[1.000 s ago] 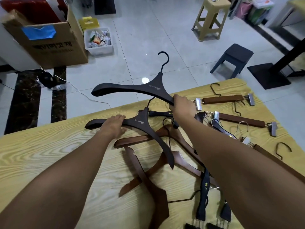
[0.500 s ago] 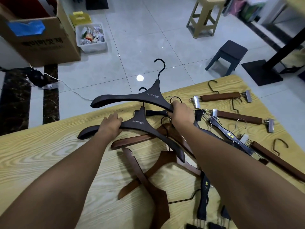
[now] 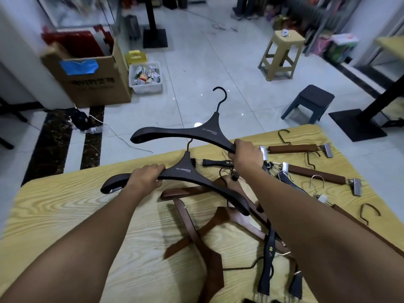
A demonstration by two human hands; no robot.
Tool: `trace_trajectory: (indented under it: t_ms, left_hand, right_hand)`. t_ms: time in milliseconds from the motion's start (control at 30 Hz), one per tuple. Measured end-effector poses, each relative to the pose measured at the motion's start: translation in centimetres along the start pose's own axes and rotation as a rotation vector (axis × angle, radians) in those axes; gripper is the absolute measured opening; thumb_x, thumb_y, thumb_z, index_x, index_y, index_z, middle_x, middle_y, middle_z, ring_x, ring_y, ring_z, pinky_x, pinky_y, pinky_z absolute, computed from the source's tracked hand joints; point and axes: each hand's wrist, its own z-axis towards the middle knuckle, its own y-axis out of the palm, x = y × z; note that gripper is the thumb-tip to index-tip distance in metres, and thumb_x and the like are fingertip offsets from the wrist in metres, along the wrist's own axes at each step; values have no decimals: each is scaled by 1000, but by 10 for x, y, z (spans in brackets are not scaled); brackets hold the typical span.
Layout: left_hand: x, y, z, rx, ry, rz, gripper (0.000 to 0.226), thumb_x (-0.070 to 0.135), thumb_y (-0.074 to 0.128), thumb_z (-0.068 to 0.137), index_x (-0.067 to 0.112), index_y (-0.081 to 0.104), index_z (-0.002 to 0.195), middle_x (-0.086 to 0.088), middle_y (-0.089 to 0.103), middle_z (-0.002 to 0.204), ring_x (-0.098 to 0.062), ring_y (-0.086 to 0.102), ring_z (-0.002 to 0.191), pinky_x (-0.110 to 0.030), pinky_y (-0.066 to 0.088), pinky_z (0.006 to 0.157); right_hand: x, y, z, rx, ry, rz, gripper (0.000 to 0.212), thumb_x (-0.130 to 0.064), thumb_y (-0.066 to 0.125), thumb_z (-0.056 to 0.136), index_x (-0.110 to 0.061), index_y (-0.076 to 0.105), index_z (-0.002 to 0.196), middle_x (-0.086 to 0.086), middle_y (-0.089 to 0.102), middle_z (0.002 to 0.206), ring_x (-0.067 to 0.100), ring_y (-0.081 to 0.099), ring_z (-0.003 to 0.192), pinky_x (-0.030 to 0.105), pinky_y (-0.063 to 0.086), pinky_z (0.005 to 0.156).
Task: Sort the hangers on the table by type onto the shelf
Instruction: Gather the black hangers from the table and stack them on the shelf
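One tan stool [image 3: 282, 55] on pale tiles [image 3: 196, 68] beyond yellow table [image 3: 65, 211]; perhaps shelves [image 3: 323, 16].

A: How is the light?
B: Even, cool, fairly bright, from overhead; one small white glare spot sits on the glossy floor [image 3: 197, 125]; shadows under the brown hangers [image 3: 192, 228] on the desk [image 3: 65, 211] are soft and faint.
A: And the sharpness?
B: Crisp in the middle; the print on the upper black hanger [image 3: 208, 132] reads clearly; the cardboard box [image 3: 94, 84] and the left edge smear with blur; the wide lens bows the desk's edges and stretches the forearms [image 3: 91, 243].
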Motion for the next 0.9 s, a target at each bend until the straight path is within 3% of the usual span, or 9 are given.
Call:
trace_trajectory:
  t_ms: [367, 500, 633, 733, 900]
  left_hand:
    - [-11, -82, -103, 227, -218, -42, 15, 28, 52, 92, 19, 49, 104, 0, 57, 105, -23, 58, 98, -36, 42, 72]
    - [-13, -110, -154, 274, -325, 24, 17, 28, 53, 92, 20, 50, 106, 1, 58, 107, -22, 59, 101, -34, 39, 70]
    - [-14, -130, -213, 291, -419, 36, 19, 25, 54, 92, 20, 50, 110, -1, 57, 108, -23, 59, 101, -38, 47, 77]
    - [-16, -137, -257, 311, -500, 58, 20, 24, 54, 92, 21, 50, 111, -1, 58, 110, -23, 58, 103, -34, 41, 71]
    - [-22, -137, -340, 345, -640, 60, 21, 28, 55, 91, 25, 51, 111, 3, 60, 115, -21, 58, 108, -35, 45, 80]
  right_hand:
    - [-33, -99, -49, 48, -184, 100, 5, -19, 54, 92, -14, 55, 92, 6, 54, 85, 28, 50, 76, 29, 34, 63]
    - [-44, -134, -73, 95, -279, 120, 12, -19, 55, 91, -11, 60, 98, 9, 62, 91, 27, 50, 76, 29, 36, 64]
    - [-57, -160, -105, 122, -391, 144, 15, -20, 57, 91, -10, 62, 101, 10, 65, 96, 28, 52, 77, 29, 37, 64]
    - [-71, -171, -131, 114, -457, 157, 15, -20, 58, 90, -10, 62, 102, 9, 65, 96, 28, 54, 78, 29, 37, 64]
    - [-98, -179, -176, 75, -570, 178, 20, -20, 60, 90, -10, 62, 106, 9, 64, 98, 29, 60, 86, 28, 38, 65]
